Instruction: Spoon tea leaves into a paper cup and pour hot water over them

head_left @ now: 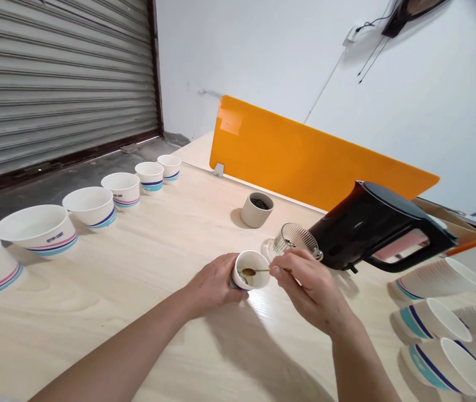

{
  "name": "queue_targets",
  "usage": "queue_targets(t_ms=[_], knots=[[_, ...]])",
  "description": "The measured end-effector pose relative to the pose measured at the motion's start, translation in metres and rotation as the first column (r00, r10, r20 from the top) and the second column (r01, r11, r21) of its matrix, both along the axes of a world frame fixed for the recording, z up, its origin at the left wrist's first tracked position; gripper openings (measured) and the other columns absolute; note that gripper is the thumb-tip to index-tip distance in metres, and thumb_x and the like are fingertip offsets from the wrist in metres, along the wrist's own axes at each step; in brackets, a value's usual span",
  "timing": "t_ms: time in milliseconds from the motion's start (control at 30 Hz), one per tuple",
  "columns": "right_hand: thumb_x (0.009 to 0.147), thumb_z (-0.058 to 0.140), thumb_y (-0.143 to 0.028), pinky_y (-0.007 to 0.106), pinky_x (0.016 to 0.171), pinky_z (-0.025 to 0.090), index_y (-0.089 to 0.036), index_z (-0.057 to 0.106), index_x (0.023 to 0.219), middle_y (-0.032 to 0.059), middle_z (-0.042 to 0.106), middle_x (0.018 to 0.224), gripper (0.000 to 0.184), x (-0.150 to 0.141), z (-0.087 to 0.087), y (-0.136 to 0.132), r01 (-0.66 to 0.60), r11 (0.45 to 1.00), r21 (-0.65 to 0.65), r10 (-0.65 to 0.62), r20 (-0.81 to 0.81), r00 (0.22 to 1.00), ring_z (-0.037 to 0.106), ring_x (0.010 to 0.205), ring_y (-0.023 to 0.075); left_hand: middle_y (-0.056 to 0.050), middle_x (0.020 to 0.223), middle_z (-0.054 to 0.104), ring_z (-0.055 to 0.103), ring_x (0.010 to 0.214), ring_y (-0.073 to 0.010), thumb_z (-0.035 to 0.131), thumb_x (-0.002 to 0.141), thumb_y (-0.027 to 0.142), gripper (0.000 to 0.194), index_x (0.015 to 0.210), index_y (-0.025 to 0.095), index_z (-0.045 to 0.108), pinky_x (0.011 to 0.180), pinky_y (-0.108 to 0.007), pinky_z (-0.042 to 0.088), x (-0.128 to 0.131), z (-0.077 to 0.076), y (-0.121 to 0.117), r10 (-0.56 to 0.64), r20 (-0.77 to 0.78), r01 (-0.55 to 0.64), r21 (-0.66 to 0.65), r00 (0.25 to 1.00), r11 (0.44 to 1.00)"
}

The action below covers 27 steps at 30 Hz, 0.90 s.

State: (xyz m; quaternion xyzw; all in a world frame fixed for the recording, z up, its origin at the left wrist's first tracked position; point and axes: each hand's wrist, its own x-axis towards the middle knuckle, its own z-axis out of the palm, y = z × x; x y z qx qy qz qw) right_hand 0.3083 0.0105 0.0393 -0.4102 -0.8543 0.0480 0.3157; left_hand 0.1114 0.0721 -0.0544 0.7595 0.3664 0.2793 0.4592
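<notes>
holding a small paper cup (pixel 251 269) tilted in the left hand (pixel 212 285) — its grip closed round the cup's side — while the right hand (pixel 313 290) pinches a thin brass spoon (pixel 249 272), bowl inside the rim — a black kettle (pixel 371 223) stands just beside, on a pale wooden surface (pixel 137 329).

Room to pass runs between the paper bowls (pixel 91 206) and the ceramic cup (pixel 256 210); the black kettle (pixel 371 223) blocks the table's (pixel 137 318) right side.
</notes>
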Motion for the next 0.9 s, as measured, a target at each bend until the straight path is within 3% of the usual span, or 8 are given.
queue_targets(t_ms=[133, 367, 533, 800, 900], knots=[[0.098, 0.049, -0.017, 0.022, 0.069, 0.041, -0.021, 0.054, 0.089, -0.0051, 0.060, 0.073, 0.011, 0.000, 0.002, -0.002, 0.072, 0.996, -0.050, -0.074, -0.046, 0.996, 0.052, 0.072, 0.0087, 0.002, 0.112, 0.065, 0.060, 0.102, -0.0237, 0.076, 0.066, 0.020, 0.054, 0.116, 0.028, 0.058, 0.086, -0.033, 0.045, 0.000, -0.002, -0.001, 0.020, 0.004, -0.020, -0.024, 1.000, 1.000], [0.100, 0.048, -0.026, 0.021, 0.061, 0.042, -0.023, 0.058, 0.090, -0.0048, 0.062, 0.072, 0.013, 0.006, 0.002, -0.005, 0.210, 0.972, -0.106, -0.225, -0.163, 0.961, 0.056, 0.065, 0.0085, 0.002, 0.114, 0.066, 0.061, 0.103, -0.0242, 0.075, 0.067, 0.020, 0.054, 0.117, 0.029, 0.059, 0.088, -0.034, 0.045, -0.001, 0.001, -0.002, 0.025, -0.002, -0.025, -0.038, 1.000, 0.999], [0.100, 0.048, -0.030, 0.020, 0.056, 0.043, -0.021, 0.059, 0.087, -0.0027, 0.064, 0.073, 0.019, 0.005, 0.002, -0.005, 0.227, 0.956, -0.186, -0.261, -0.187, 0.947, 0.057, 0.062, 0.0081, 0.003, 0.113, 0.066, 0.061, 0.103, -0.0238, 0.074, 0.067, 0.020, 0.053, 0.116, 0.031, 0.059, 0.087, -0.033, 0.045, -0.001, 0.004, -0.003, 0.020, -0.008, -0.020, -0.059, 1.000, 0.998], [0.097, 0.055, -0.038, 0.019, 0.047, 0.044, -0.019, 0.064, 0.086, -0.0004, 0.065, 0.065, 0.023, 0.010, 0.003, -0.002, 0.217, 0.940, -0.264, -0.330, -0.537, 0.777, 0.055, 0.048, 0.0082, 0.005, 0.108, 0.067, 0.062, 0.099, -0.0216, 0.073, 0.066, 0.019, 0.052, 0.114, 0.032, 0.059, 0.082, -0.030, 0.046, -0.001, 0.006, -0.005, 0.037, -0.027, -0.039, -0.049, 0.999, 0.998], [0.094, 0.059, -0.040, 0.019, 0.045, 0.044, -0.017, 0.064, 0.082, 0.0005, 0.065, 0.062, 0.026, 0.016, 0.008, 0.002, 0.277, 0.923, -0.266, -0.384, -0.632, 0.673, 0.054, 0.045, 0.0087, 0.004, 0.112, 0.066, 0.061, 0.102, -0.0218, 0.075, 0.064, 0.020, 0.061, 0.120, 0.033, 0.056, 0.083, -0.029, 0.046, -0.002, 0.007, -0.004, 0.037, -0.038, -0.039, -0.053, 0.999, 0.998]])
